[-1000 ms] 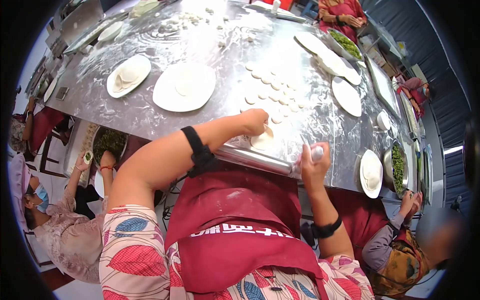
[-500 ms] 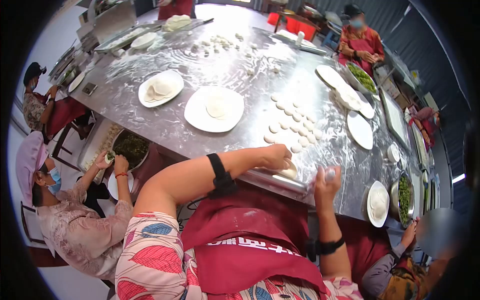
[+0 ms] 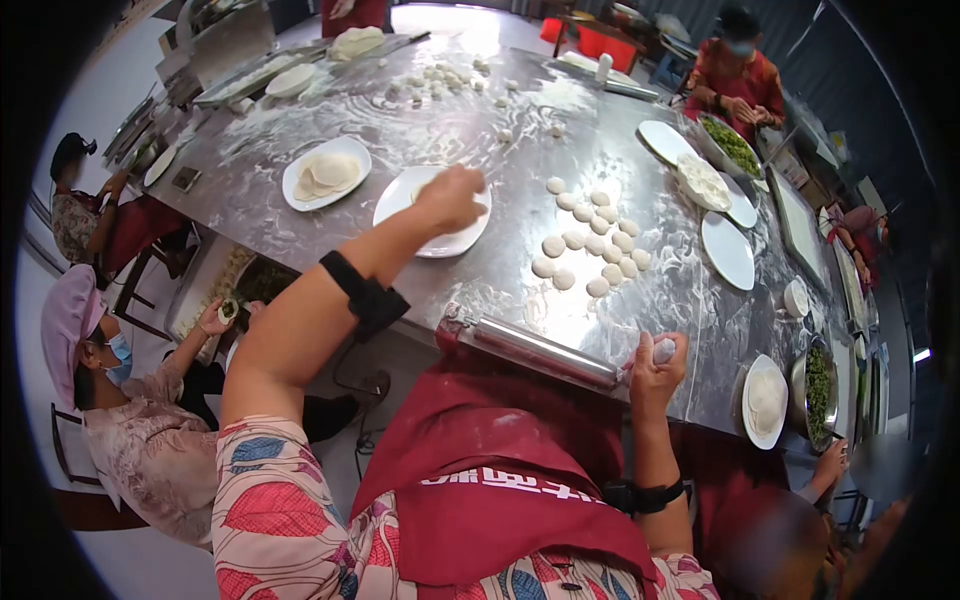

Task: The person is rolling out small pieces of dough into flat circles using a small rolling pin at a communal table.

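My left hand (image 3: 452, 200) is over a white plate (image 3: 388, 212), its fingers curled. What they hold, if anything, is hidden, and the hand covers most of the plate's middle. Near the table's front edge, my right hand (image 3: 657, 368) is closed round the right handle of a metal rolling pin (image 3: 545, 350). The pin lies slantwise along the edge, its left end free. Beyond it, several small flattened dough pieces (image 3: 573, 240) are spread on the floured table. To the left, another white plate (image 3: 296, 192) bears a stack of round dough wrappers (image 3: 328, 176).
The metal table (image 3: 250, 235) is dusted with flour. White plates (image 3: 728, 262) and a bowl of green filling (image 3: 820, 395) stand at the right. A person in a pink cap (image 3: 75, 325) fills a wrapper at the left. Another person (image 3: 738, 85) works at the far right.
My left hand has left the dough by the rolling pin and moved up and left over the middle plate. My right hand stays on the pin's handle.
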`<state>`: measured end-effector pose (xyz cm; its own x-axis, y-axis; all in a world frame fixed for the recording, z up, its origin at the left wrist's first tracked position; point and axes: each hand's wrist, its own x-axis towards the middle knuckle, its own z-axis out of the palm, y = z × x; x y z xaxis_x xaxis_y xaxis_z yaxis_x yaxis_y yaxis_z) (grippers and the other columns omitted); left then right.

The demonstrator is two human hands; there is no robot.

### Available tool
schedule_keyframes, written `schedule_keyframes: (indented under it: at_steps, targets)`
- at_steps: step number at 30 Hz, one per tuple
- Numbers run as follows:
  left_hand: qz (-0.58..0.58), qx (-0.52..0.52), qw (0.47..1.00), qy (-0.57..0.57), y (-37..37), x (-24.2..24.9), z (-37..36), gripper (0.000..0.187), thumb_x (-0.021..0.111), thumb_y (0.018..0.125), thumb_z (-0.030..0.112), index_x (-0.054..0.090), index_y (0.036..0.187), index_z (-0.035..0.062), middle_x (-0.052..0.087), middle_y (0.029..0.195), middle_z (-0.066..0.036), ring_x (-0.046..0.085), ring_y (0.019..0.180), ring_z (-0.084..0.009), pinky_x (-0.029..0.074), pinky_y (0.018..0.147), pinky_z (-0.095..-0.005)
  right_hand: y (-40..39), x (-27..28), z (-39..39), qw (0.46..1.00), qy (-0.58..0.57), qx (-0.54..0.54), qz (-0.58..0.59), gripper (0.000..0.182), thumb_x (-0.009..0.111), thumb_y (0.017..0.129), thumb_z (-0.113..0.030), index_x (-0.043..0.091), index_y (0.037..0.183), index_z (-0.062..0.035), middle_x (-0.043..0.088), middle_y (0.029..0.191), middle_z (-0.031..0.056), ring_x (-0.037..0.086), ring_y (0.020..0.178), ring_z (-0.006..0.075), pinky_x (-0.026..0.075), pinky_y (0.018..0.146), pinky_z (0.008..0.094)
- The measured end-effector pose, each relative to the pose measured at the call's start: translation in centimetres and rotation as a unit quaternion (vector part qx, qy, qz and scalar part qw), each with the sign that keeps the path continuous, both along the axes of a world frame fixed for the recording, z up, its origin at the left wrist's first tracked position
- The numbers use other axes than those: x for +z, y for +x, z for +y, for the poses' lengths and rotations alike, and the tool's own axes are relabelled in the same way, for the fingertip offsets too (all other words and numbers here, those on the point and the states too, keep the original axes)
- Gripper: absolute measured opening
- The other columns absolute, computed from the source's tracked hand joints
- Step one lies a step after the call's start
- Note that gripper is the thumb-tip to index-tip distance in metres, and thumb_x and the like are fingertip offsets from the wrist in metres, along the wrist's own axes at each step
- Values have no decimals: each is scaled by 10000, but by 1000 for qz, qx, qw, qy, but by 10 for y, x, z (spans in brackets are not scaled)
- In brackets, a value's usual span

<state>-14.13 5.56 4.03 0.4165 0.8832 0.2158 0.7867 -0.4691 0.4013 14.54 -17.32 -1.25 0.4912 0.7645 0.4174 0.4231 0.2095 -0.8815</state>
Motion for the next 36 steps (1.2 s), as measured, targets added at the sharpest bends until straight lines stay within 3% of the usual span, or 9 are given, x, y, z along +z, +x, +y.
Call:
schedule_keyframes:
  at_steps: [4, 9, 12, 16, 20, 25, 29, 32, 36]
  targets:
    - [-9, -106, 982, -157, 55, -32, -16, 311, 683, 758, 201, 608, 1026, 63, 595, 1044, -173, 564, 992, -339, 450, 848, -407, 9, 7, 7, 996, -80, 26, 28, 213, 662, 830, -52, 467, 913, -38, 548, 757, 108, 582, 593, 151, 477, 520, 287]
    - [129, -103, 981, -101, 85, -40, -62, 365, 693, 749, 203, 552, 1056, 64, 565, 1054, -167, 569, 996, -339, 469, 827, -428, -2, 69, -7, 890, 96, -76, -440, 624, 834, 635, -259, 499, 1114, -44, 474, 1122, 194, 482, 1081, 331, 415, 893, 428]
    - [178, -110, 972, -107, 86, -34, -62, 467, 705, 750, 223, 524, 1150, 65, 548, 1099, -168, 578, 1013, -331, 496, 813, -433, -44, 126, -44, 903, 144, 266, -304, 598, 793, 636, -441, 567, 1060, -85, 473, 1170, 168, 468, 1094, 359, 400, 928, 473]
    - [170, -103, 974, -109, 87, -33, -63, 413, 701, 733, 198, 545, 1086, 51, 552, 1080, -179, 570, 1012, -335, 484, 825, -428, -88, 146, -54, 771, 137, 520, -342, 523, 555, 787, -496, 558, 1048, -42, 416, 1300, 200, 401, 1197, 370, 318, 1012, 520]
    - [170, -108, 974, -105, 85, -35, -66, 371, 682, 724, 168, 567, 1050, 35, 549, 1075, -186, 568, 1009, -340, 482, 831, -430, -124, 149, -55, 667, 229, 605, -369, 439, 562, 851, -411, 503, 1155, -99, 409, 1363, 176, 342, 1282, 377, 301, 1006, 551]
    - [146, -102, 979, -95, 83, -38, -65, 244, 691, 695, 156, 605, 898, 49, 565, 1026, -172, 565, 989, -334, 466, 830, -427, -168, 113, -59, 675, 239, 623, -316, 290, 568, 746, -215, 569, 957, -17, 449, 1246, 200, 397, 1213, 358, 278, 1042, 518]
    - [190, -106, 969, -121, 80, -33, -62, 339, 666, 727, 160, 588, 1033, 38, 546, 1091, -169, 571, 1015, -336, 486, 840, -432, -164, 114, -48, 628, 146, 704, -298, 335, 628, 757, -215, 562, 1025, -26, 524, 1069, 173, 478, 1089, 343, 340, 960, 504]
    - [185, -112, 970, -115, 82, -39, -62, 321, 670, 721, 169, 596, 1010, 49, 549, 1080, -163, 570, 1010, -336, 481, 841, -436, -157, 115, -56, 546, -143, 821, -82, 363, 583, 836, -209, 508, 1144, -31, 546, 1025, 184, 520, 1037, 348, 347, 918, 518]
    - [182, -118, 970, -110, 82, -35, -59, 294, 666, 724, 186, 604, 978, 52, 553, 1057, -164, 570, 991, -338, 477, 828, -434, -153, 125, -57, 530, -94, 834, -120, 364, 431, 941, -330, 516, 1102, -15, 531, 1150, 241, 525, 1077, 350, 337, 970, 509]
